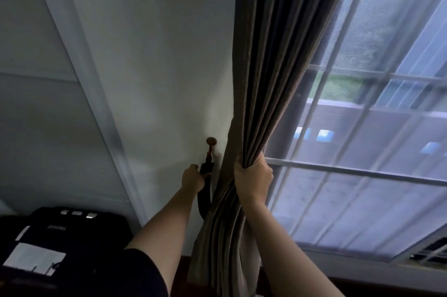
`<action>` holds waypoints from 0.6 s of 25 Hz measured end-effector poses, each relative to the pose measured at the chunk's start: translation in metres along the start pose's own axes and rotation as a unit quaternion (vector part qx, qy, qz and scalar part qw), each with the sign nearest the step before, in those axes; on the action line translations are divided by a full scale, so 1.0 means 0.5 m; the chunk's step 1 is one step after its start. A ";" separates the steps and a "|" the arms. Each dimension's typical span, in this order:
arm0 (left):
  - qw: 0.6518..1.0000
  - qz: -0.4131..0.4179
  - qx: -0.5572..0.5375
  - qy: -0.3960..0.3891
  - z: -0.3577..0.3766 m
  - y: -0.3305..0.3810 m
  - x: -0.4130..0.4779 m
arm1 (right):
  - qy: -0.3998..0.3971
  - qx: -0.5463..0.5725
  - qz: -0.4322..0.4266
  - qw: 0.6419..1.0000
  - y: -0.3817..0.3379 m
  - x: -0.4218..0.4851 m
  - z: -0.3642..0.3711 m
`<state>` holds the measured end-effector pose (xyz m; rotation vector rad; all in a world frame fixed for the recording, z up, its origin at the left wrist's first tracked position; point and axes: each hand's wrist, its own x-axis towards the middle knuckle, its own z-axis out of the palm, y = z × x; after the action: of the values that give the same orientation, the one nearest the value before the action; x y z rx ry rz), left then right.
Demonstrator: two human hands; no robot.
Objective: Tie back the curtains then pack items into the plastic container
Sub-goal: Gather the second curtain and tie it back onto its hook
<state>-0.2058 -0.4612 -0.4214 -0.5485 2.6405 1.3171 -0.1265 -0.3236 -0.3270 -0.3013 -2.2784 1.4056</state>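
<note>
First step of the task in hand: tying back the curtain, packing not begun. The heavy grey-brown pleated fabric curtain (271,79) hangs at the left edge of the window, drawn into a tight bunch against the white painted wall (157,54). Right hand (254,175) is wrapped around the gathered folds, fingers curled over the window side, holding the bunch together at about hook height. Left hand (192,179) pinches the dark flat fabric tie-back strap (204,200) near its top; the strap hangs from the small round brown wooden knob hook (211,141) fixed to the wall just beside the curtain's edge, its loose length drooping below the hand. Strap and curtain sit side by side, the strap not yet around the cloth. Behind the curtain, a sheer white net panel (362,127) covers the white-barred window. Low left, a black case with white labels (72,229). No plastic container in view. Next move, by my reading: carry the strap's free end around the front of the bunch while the right hand keeps the pleats compressed, then loop it onto the knob. Risk: folds spilling out if the grip loosens.
</note>
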 end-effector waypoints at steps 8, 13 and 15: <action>0.993 0.113 -0.040 0.007 -0.032 -0.073 -0.028 | -0.030 -0.047 -0.008 0.998 -0.008 0.018 0.005; 0.983 0.173 0.053 -0.002 -0.130 -0.061 -0.079 | -0.047 -0.081 -0.012 0.996 -0.031 -0.005 0.000; 0.982 0.140 0.122 -0.042 -0.177 -0.041 -0.091 | -0.050 -0.089 -0.017 0.995 -0.040 -0.020 -0.004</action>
<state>-0.1525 -0.5309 -0.3702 -0.0871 2.8261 1.0255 -0.1157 -0.3352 -0.3109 -0.2520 -2.4852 1.2281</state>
